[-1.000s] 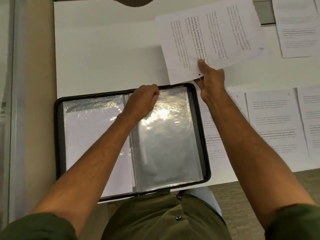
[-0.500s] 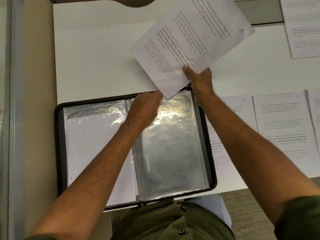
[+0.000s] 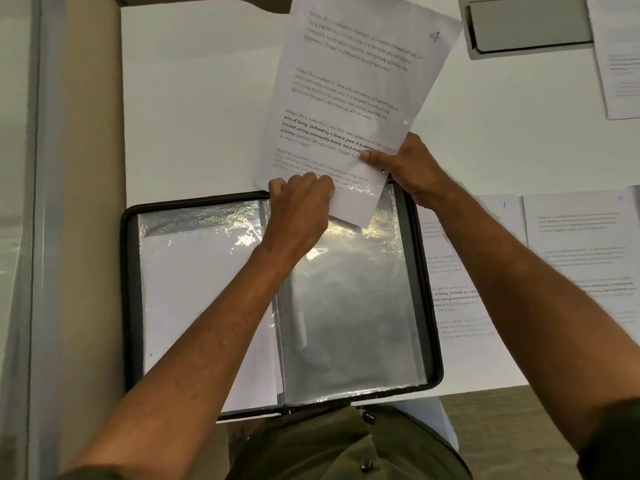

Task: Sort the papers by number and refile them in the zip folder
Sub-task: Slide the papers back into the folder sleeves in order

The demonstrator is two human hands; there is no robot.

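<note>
A white surface [image 3: 194, 109] fills most of the frame, with a tan panel [image 3: 90, 202] along its left edge and a grey recessed plate [image 3: 530, 26] at the upper right. The black zip folder [image 3: 130, 306] lies open at lower centre, its clear sleeves [image 3: 349, 317] shining; the left-side sleeve already holds white paper. Loose printed papers [image 3: 575, 251] lie on the surface to the right of the folder, one more at the far upper right [image 3: 620, 57]. A printed sheet [image 3: 349, 98], marked 4 in blue at its top corner, stands tilted above the folder's top edge, its lower corner entering the right sleeve's mouth. The right hand [image 3: 405, 168] grips the sheet's lower right edge, thumb on top. The left hand [image 3: 298, 209] is curled at the sleeve's top edge, pinching it beside the sheet
</note>
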